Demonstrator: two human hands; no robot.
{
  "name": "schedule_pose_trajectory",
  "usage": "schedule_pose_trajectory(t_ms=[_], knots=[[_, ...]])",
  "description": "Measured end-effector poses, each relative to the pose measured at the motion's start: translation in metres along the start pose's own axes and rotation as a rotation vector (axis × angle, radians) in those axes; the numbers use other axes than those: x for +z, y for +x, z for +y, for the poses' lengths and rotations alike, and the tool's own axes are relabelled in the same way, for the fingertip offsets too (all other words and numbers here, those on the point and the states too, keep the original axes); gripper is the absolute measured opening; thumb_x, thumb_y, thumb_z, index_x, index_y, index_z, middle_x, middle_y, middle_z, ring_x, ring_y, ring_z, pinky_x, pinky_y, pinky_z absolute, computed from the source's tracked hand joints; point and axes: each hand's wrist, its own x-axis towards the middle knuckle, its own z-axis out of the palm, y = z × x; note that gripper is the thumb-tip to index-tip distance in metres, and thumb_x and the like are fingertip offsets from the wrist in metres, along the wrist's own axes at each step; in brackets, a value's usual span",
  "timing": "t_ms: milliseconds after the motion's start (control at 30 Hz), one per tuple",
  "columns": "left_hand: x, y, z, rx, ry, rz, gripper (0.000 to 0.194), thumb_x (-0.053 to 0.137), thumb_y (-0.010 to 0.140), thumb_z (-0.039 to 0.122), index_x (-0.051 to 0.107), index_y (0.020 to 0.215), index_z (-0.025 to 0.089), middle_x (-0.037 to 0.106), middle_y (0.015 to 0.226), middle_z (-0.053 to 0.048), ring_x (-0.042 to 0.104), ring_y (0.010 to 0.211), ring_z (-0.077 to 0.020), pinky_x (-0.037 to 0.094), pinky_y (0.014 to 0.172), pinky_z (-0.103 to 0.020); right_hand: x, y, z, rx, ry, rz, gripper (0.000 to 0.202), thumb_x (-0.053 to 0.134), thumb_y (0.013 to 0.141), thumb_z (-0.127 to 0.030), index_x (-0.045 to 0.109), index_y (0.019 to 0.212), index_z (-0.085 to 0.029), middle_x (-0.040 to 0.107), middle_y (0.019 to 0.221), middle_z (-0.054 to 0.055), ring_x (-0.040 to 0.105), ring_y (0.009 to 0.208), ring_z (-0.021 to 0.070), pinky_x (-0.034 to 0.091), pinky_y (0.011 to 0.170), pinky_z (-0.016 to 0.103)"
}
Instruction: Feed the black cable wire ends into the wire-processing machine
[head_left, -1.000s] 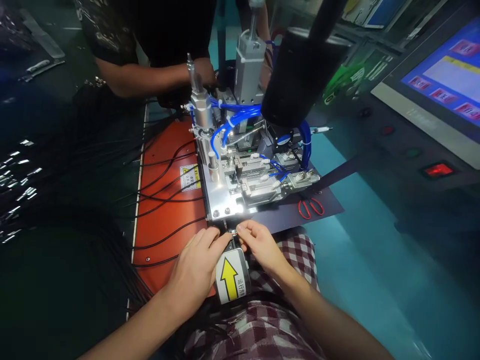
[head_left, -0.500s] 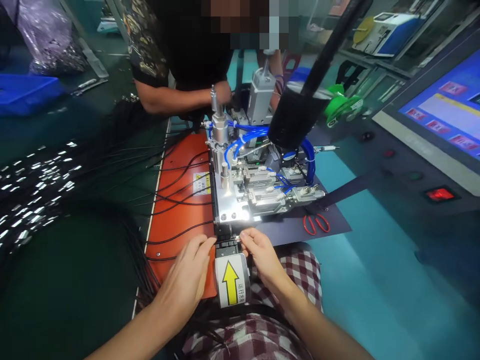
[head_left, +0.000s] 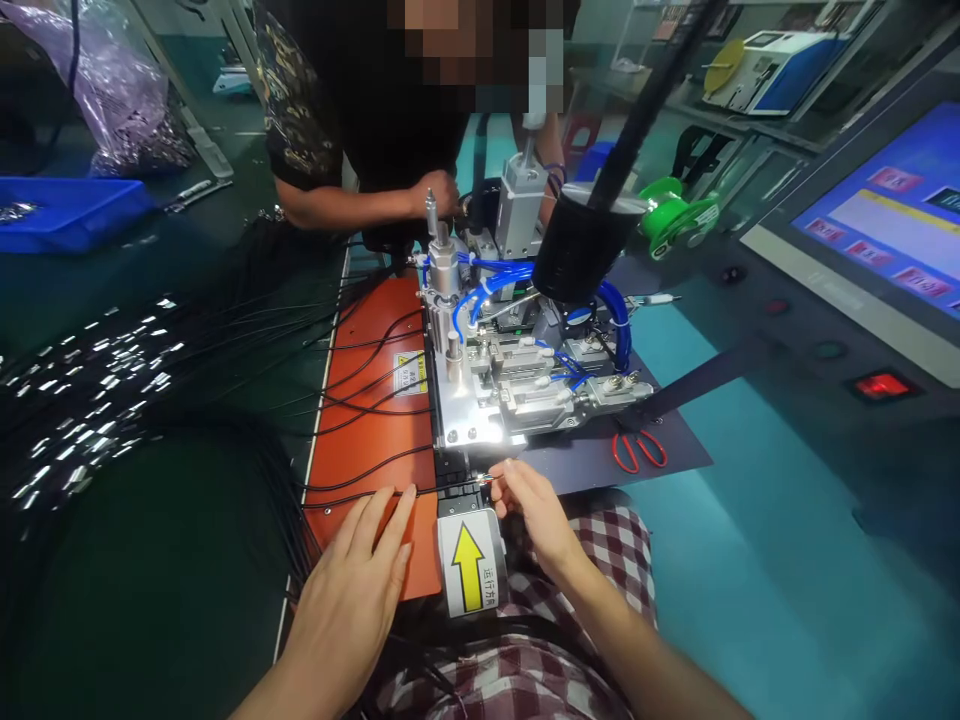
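The right hand's (head_left: 532,510) grip is narrow, pinched on the end of one black cable (head_left: 427,490) just in front of the machine (head_left: 465,405). The left hand (head_left: 349,575) is loosely spread, fingertips at that cable, over one orange board (head_left: 420,560) left of the machine. One arrow sign (head_left: 469,565) sits before the machine, one pair of scissors (head_left: 636,458) right of it.

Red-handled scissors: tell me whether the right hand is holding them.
No, the red-handled scissors lie on the dark board beside the machine, apart from the right hand.
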Motion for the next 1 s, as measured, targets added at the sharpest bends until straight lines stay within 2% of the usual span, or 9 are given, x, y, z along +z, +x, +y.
schedule_pose_trajectory(t_ms=[200,267,400,467,533,633,733,833,1000], knots=[[0.001,-0.004,-0.001,-0.013,-0.017,-0.011,0.046,0.034,0.092,0.028,0.036,0.138,0.021,0.047,0.131,-0.011,0.046,0.117,-0.0271,0.049,0.089,-0.041,-0.021,-0.009,0.002,-0.003,0.002,0.098,0.031,0.057,0.083,-0.047,0.059,0.079,-0.016,0.051,0.062,-0.003,0.044,0.052,0.0103,0.034,0.054,0.024],[0.001,0.004,-0.001,-0.029,-0.031,-0.035,0.045,0.033,0.093,0.028,0.038,0.137,0.021,0.048,0.128,-0.012,0.047,0.114,-0.0275,0.05,0.087,-0.041,-0.024,-0.011,0.001,0.008,-0.002,0.124,0.031,0.058,0.082,-0.046,0.059,0.078,-0.016,0.051,0.062,-0.003,0.043,0.052,0.0104,0.033,0.053,0.024],[-0.008,0.037,-0.01,-0.057,-0.091,-0.086,0.043,0.033,0.093,0.027,0.041,0.134,0.018,0.047,0.125,-0.014,0.045,0.116,-0.0289,0.048,0.088,-0.042,-0.025,-0.014,0.0,0.03,-0.024,0.148,0.031,0.059,0.08,-0.047,0.059,0.076,-0.017,0.049,0.06,-0.003,0.041,0.05,0.0114,0.031,0.05,0.024],[-0.02,0.049,-0.02,-0.022,-0.18,-0.118,0.041,0.033,0.093,0.023,0.04,0.133,0.018,0.045,0.127,-0.012,0.041,0.119,-0.0272,0.046,0.09,-0.04,-0.026,-0.017,-0.002,0.02,-0.043,0.133,0.029,0.06,0.08,-0.046,0.059,0.077,-0.017,0.048,0.06,-0.003,0.041,0.052,0.0118,0.031,0.051,0.025],[-0.038,0.051,-0.03,0.046,-0.333,-0.173,0.036,0.031,0.093,0.018,0.046,0.125,0.02,0.048,0.121,-0.009,0.049,0.108,-0.0203,0.045,0.086,-0.032,-0.029,-0.021,-0.004,0.014,-0.047,0.127,0.027,0.059,0.082,-0.044,0.059,0.076,-0.017,0.048,0.062,-0.002,0.041,0.054,0.0119,0.032,0.053,0.025],[-0.068,0.034,-0.039,0.289,-0.446,-0.454,0.022,0.038,0.09,0.014,0.058,0.089,0.022,0.055,0.094,-0.002,0.053,0.083,-0.0153,0.042,0.073,-0.026,-0.035,-0.027,-0.007,0.047,-0.04,0.148,0.025,0.06,0.082,-0.042,0.06,0.077,-0.018,0.05,0.065,-0.001,0.042,0.055,0.0122,0.033,0.054,0.026],[-0.085,0.015,-0.039,0.34,-0.335,-0.532,0.02,0.042,0.084,0.005,0.055,0.078,0.02,0.054,0.082,-0.002,0.05,0.077,-0.0176,0.037,0.07,-0.029,-0.038,-0.03,-0.01,0.054,-0.031,0.154,0.025,0.061,0.081,-0.043,0.061,0.078,-0.018,0.05,0.066,-0.001,0.041,0.056,0.0125,0.033,0.054,0.026],[-0.09,0.011,-0.041,0.263,-0.377,-0.59,0.023,0.039,0.082,0.003,0.052,0.075,0.02,0.053,0.08,-0.001,0.048,0.074,-0.0169,0.035,0.065,-0.028,-0.035,-0.031,-0.014,0.047,-0.041,0.135,0.025,0.059,0.082,-0.043,0.06,0.077,-0.018,0.048,0.064,-0.001,0.04,0.056,0.0124,0.032,0.055,0.026],[-0.09,0.024,-0.056,-0.019,-0.84,-0.762,0.012,0.046,0.085,0.016,0.055,0.08,0.021,0.055,0.083,0.001,0.051,0.075,-0.0132,0.039,0.065,-0.022,-0.027,-0.033,-0.02,0.019,-0.088,0.09,0.026,0.055,0.085,-0.042,0.057,0.075,-0.018,0.047,0.062,-0.002,0.04,0.055,0.012,0.032,0.056,0.026]])
